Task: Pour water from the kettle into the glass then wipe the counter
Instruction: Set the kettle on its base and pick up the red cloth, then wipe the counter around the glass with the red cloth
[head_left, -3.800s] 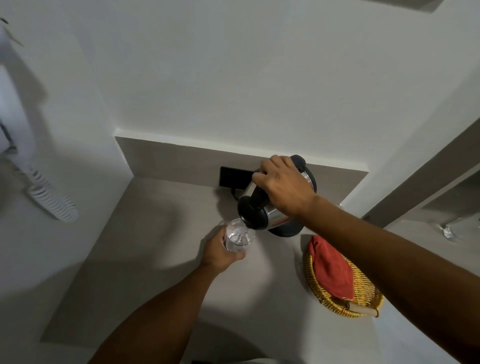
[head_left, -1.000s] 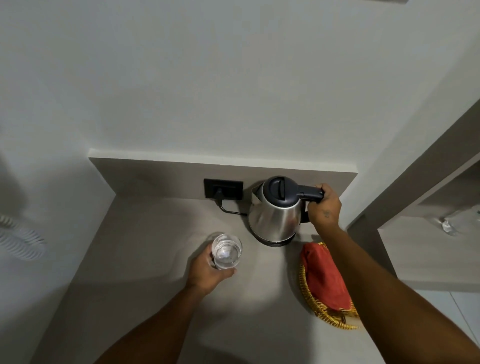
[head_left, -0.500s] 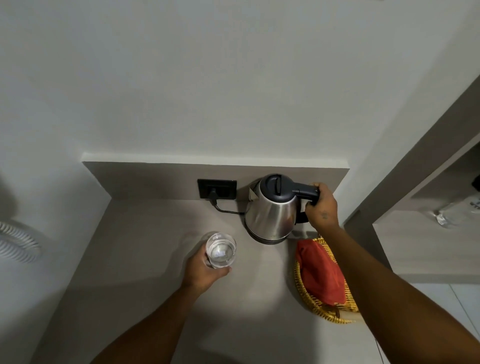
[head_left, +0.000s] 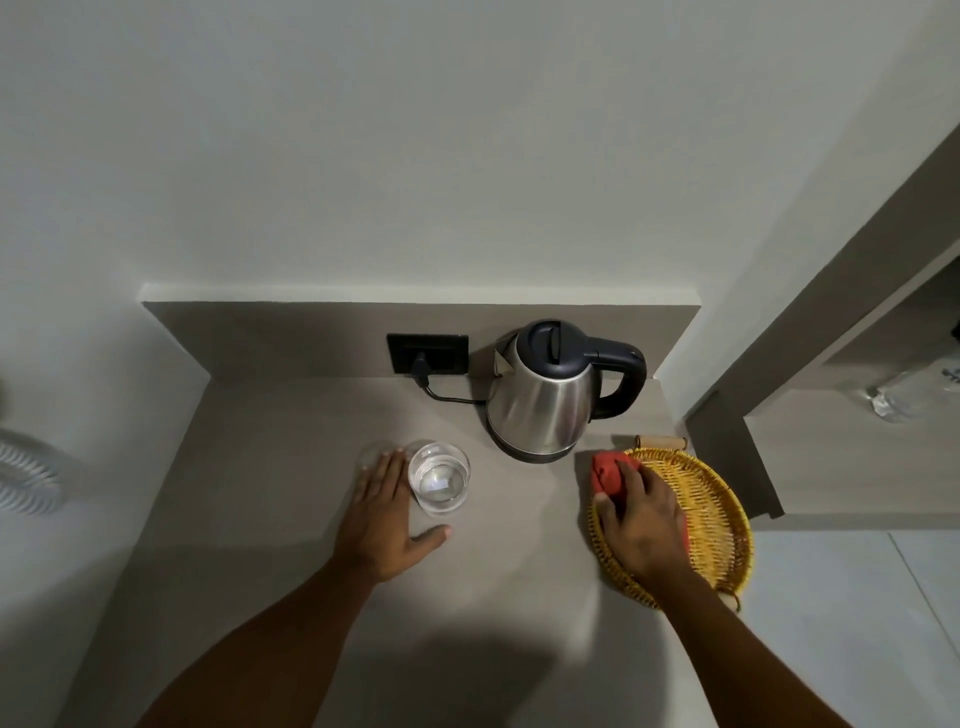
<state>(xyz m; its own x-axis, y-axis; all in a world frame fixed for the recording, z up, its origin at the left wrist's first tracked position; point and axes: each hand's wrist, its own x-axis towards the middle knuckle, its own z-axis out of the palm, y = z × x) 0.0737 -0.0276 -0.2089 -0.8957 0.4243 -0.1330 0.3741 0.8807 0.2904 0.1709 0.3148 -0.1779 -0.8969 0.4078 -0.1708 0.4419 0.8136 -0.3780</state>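
A steel kettle (head_left: 543, 410) with a black lid and handle stands upright on its base at the back of the grey counter (head_left: 291, 519). A clear glass (head_left: 439, 477) holding water stands in front of it to the left. My left hand (head_left: 387, 519) lies flat on the counter beside the glass, fingers spread, just off its left side. My right hand (head_left: 636, 517) is down in the yellow wicker basket (head_left: 717, 525), fingers closed over the red cloth (head_left: 609, 472), most of which it hides.
A black wall socket (head_left: 427, 353) with the kettle's cord plugged in sits on the backsplash. A lower shelf (head_left: 852, 447) with a crumpled plastic bottle lies to the right. A white ribbed hose (head_left: 26, 478) hangs at the left edge.
My right hand let go of the kettle's handle and dropped onto the red cloth in the basket. My left hand released the glass and opened flat beside it.
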